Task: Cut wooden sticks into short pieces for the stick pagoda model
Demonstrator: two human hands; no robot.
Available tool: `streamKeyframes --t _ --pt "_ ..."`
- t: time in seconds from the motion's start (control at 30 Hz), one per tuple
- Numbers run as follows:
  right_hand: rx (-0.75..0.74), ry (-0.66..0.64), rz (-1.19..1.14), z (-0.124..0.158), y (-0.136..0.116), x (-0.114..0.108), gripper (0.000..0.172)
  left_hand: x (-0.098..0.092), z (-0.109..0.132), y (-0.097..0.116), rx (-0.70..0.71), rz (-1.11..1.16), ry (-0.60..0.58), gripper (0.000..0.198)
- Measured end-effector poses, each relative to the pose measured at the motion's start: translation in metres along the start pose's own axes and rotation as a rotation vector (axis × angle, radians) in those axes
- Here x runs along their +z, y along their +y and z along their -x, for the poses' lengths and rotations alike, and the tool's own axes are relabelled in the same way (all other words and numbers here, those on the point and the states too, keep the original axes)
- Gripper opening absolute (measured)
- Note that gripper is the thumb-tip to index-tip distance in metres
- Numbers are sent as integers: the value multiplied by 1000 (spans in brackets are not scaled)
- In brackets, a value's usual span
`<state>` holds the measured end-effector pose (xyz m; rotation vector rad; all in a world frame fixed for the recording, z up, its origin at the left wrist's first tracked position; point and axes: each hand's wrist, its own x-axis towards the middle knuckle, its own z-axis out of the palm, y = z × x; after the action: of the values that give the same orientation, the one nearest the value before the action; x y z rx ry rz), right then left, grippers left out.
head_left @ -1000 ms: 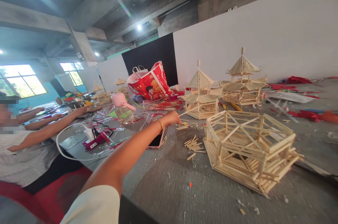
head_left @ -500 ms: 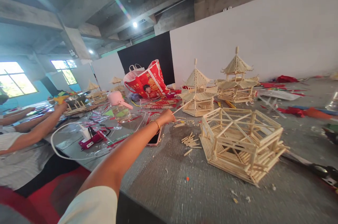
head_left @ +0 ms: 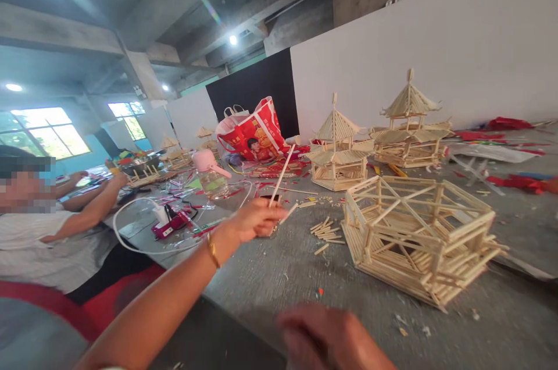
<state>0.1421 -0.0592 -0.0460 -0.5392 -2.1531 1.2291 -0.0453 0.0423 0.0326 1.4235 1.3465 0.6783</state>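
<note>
My left hand (head_left: 253,220) is closed on a thin wooden stick (head_left: 282,175), which slants up from the fingers. A shorter stick (head_left: 289,213) shows at its fingertips. Below it, at the bottom edge, my right hand (head_left: 333,338) is blurred, and its fingers are too smeared to read. To the right stands a six-sided open frame of sticks (head_left: 405,230), with crossed sticks over its top. Several short cut sticks (head_left: 326,230) lie in a pile between my left hand and the frame. A phone (head_left: 271,198) is partly hidden behind my left hand.
Two stick pavilions (head_left: 335,152) (head_left: 410,125) stand at the back. A red bag (head_left: 257,131), a pink-topped clear jug (head_left: 210,169) and a purple power strip (head_left: 171,223) with a white cable are on the table. Another person (head_left: 43,242) sits at the left.
My left hand has drawn back toward me from near the pavilion, and its stick now points upward. My right hand has come into view at the bottom. The view has shifted slightly left.
</note>
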Motion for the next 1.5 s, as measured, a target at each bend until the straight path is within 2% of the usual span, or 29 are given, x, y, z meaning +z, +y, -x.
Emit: streamKeyframes --t 0.1,0.13,0.23,0.37,0.47,0.57,0.73,0.8,0.9,1.0,1.1,1.3,1.37,1.5 --pt "221 299 -273 -14 2 -4 46 23 45 -16 -43 213 -81 26" --pt "255 348 -350 -17 3 -5 52 32 55 -21 -62 238 -96 26" --pt "263 356 -392 -23 7 -11 62 54 70 -28 -94 290 -138 25" --pt "267 379 -395 -27 8 -20 63 68 68 -25 6 255 -147 26" --pt "250 433 -381 -28 2 -27 58 71 62 -22 161 52 -85 34" --pt "218 459 -400 -28 -3 -30 52 72 61 -22 249 -166 -51 44" --pt "166 396 -507 -29 -5 -31 48 73 72 -18 299 -270 -144 45" --pt "141 349 -526 -28 -10 -34 46 75 76 -17 329 -190 -170 43" --pt "89 296 -498 -27 -21 -42 44 81 75 -20 387 119 -156 38" --pt "92 346 -421 -27 -26 -47 42 89 70 -24 427 363 -93 33" --pt "94 414 -360 -29 -25 -51 38 96 66 -26 404 437 -53 29" --pt "46 532 -409 -34 -27 -69 34 104 67 -26 281 604 22 28" --pt "53 529 -401 -34 -27 -76 35 106 67 -24 265 601 40 26" --pt "124 507 -430 -34 -25 -80 33 107 65 -19 198 567 -7 24"
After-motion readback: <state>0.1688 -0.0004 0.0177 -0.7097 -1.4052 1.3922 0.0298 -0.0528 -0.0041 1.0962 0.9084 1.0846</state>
